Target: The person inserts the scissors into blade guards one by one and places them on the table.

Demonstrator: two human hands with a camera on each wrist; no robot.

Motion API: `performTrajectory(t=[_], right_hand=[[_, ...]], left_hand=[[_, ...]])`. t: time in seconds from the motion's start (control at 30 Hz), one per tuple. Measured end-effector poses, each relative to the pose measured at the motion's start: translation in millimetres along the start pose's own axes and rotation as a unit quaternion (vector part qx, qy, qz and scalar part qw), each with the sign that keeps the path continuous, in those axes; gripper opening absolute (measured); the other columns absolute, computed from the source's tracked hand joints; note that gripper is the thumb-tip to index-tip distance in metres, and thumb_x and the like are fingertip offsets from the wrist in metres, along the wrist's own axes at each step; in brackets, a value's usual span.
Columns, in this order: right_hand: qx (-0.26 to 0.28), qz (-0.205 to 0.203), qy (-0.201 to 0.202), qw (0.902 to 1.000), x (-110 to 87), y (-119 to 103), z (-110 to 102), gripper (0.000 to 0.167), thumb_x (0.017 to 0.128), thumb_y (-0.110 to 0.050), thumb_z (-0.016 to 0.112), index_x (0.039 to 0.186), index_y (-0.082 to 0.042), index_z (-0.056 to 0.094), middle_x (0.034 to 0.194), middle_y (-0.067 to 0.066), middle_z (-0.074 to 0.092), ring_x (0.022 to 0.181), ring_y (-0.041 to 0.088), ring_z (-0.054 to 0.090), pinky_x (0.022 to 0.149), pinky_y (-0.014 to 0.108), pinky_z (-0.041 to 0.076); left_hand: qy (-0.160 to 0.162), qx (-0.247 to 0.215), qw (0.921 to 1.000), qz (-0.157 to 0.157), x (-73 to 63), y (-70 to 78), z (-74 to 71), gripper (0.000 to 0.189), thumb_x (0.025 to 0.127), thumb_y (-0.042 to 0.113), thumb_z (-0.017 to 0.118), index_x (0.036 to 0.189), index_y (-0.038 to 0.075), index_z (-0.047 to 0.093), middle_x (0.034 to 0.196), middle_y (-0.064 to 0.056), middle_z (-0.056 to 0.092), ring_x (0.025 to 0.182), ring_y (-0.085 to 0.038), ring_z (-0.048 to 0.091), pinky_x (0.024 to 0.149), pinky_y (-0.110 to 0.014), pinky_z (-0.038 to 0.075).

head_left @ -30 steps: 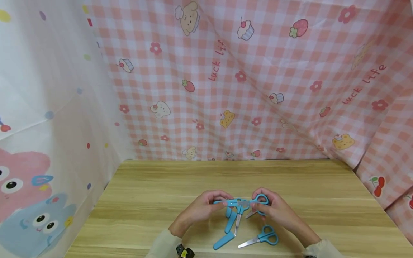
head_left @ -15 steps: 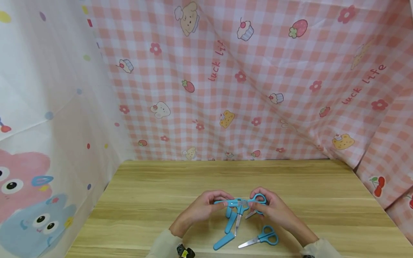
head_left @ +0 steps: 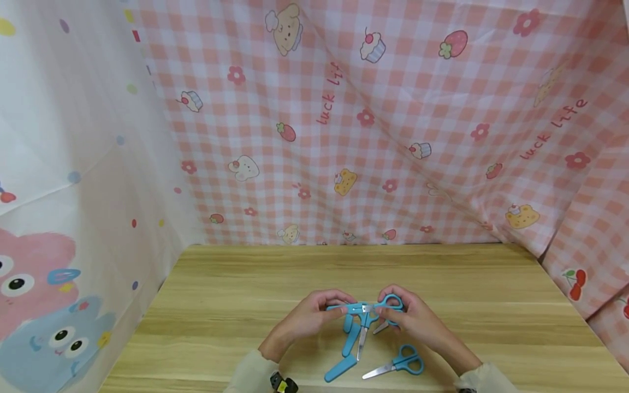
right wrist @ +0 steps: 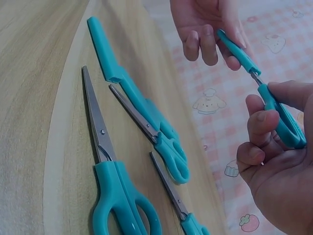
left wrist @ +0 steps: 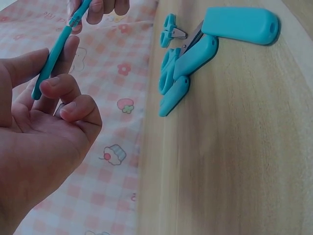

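Note:
My left hand [head_left: 312,315] pinches a blue blade cover [left wrist: 53,61] between thumb and fingers. My right hand [head_left: 411,315] grips a pair of scissors [right wrist: 286,127] by its blue handles, with the blades pointing left. Its blades are partly inside the cover, and a short stretch of metal shows between cover and handles. Both hands are raised above the table. Below them lie three uncovered pairs of scissors, the nearest scissors [head_left: 407,359] lying to the right with blades toward the left. Several loose blue covers, including the nearest cover [head_left: 340,368], lie to their left.
The wooden table [head_left: 221,305] extends around the hands. A pink checked cloth [head_left: 304,153] hangs behind its far edge, and a white patterned cloth [head_left: 98,164] hangs on the left. A dark wrist strap [head_left: 284,383] sits at the left sleeve.
My right hand has moved slightly left, sliding the scissors farther into the cover, so less blade shows. My left hand stays almost in place. The things on the table have not moved.

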State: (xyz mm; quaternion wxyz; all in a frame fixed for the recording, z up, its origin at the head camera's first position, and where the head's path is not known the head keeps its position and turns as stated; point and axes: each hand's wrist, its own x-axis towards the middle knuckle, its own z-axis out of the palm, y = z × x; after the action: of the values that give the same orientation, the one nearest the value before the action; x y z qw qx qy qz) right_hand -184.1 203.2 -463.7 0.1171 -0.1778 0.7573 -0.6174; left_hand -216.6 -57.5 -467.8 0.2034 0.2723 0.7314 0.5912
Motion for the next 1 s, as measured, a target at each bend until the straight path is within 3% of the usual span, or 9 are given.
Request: performTrajectory(t=[0.37, 0.57, 0.7, 0.93, 1.0], right_hand=[[0.008, -0.001, 0.003, 1.0000, 0.2, -1.1, 0.6, 0.027, 0.096, -0.018, 0.065, 0.109, 0.001, 0.052, 0.085, 0.017, 0.061, 0.059, 0.010, 0.049, 0.053, 0.028, 0.045], [0.013, -0.003, 0.003, 0.9999, -0.7, -1.6, 1.0, 0.025, 0.097, -0.017, 0.065, 0.108, 0.001, 0.052, 0.084, 0.015, 0.061, 0.059, 0.010, 0.047, 0.053, 0.026, 0.043], [0.019, -0.005, 0.003, 0.9998, -0.3, -0.5, 1.0, 0.024, 0.097, -0.016, 0.065, 0.108, 0.001, 0.053, 0.083, 0.013, 0.060, 0.059, 0.010, 0.046, 0.052, 0.026, 0.042], [0.015, -0.004, 0.000, 0.9999, -0.6, -0.2, 1.6, 0.022, 0.097, -0.015, 0.064, 0.108, 0.001, 0.053, 0.082, 0.006, 0.058, 0.057, 0.007, 0.044, 0.051, 0.022, 0.040], [0.013, -0.004, -0.002, 0.9999, -0.6, 0.0, 2.0, 0.022, 0.097, -0.015, 0.064, 0.108, 0.001, 0.053, 0.081, 0.004, 0.057, 0.056, 0.006, 0.043, 0.050, 0.020, 0.038]], left_hand=[[0.017, 0.015, 0.9995, -0.020, -0.6, 2.8, -0.1, 0.021, 0.100, 0.017, 0.059, 0.118, 0.012, 0.069, 0.108, -0.004, 0.074, 0.097, -0.020, 0.064, 0.080, -0.022, 0.047], [0.022, 0.012, 0.9992, -0.030, -1.1, 4.4, 0.8, 0.021, 0.099, 0.017, 0.060, 0.118, 0.012, 0.070, 0.106, -0.013, 0.072, 0.073, -0.010, 0.052, 0.061, -0.021, 0.037], [0.026, 0.017, 0.9989, -0.034, -0.8, 5.1, 1.4, 0.020, 0.098, 0.017, 0.062, 0.116, 0.013, 0.071, 0.098, -0.013, 0.071, 0.063, -0.008, 0.043, 0.056, -0.021, 0.034], [0.013, 0.013, 0.9997, -0.019, 0.5, 2.5, 0.7, 0.021, 0.098, 0.012, 0.061, 0.116, 0.007, 0.070, 0.108, -0.012, 0.073, 0.078, -0.013, 0.058, 0.063, -0.019, 0.040], [0.007, 0.014, 0.9998, -0.015, 0.4, 1.9, 0.6, 0.022, 0.098, 0.010, 0.060, 0.118, 0.004, 0.069, 0.108, -0.013, 0.073, 0.069, -0.011, 0.054, 0.059, -0.018, 0.038]])
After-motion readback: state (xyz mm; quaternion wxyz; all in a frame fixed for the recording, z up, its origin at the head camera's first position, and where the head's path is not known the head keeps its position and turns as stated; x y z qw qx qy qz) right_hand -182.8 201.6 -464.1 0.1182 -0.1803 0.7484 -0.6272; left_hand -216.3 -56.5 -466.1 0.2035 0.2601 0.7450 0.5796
